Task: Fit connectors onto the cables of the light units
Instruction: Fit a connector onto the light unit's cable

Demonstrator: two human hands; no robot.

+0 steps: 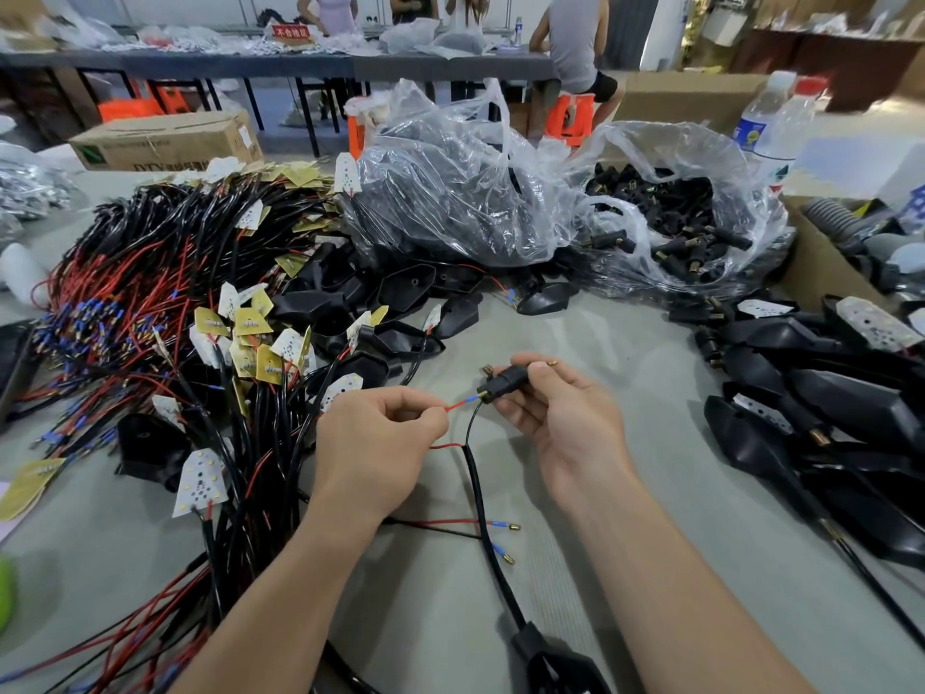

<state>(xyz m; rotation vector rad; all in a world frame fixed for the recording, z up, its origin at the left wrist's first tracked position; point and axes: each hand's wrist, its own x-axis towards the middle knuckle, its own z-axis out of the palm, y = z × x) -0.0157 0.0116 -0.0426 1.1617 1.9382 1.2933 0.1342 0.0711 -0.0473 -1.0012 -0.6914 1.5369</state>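
Note:
My right hand (560, 418) grips a small black connector (505, 380) with brass pins, held above the grey table (625, 493). My left hand (380, 433) pinches a thin red wire (456, 405) whose blue-sleeved tip touches the connector's end. A thin black wire beside it also enters the connector. Both wires split from a thick black cable (493, 553) that runs down to a black light housing (555, 663) at the bottom edge. Two loose wires with blue sleeves and brass tips (503, 535) lie under my hands.
A big heap of red and black cables with LED boards (150, 333) fills the left. Black housings (826, 418) are piled at right. Clear bags hold housings (450, 192) and connectors (680, 217). A water bottle (771, 122) and a cardboard box stand behind; people work at a far table.

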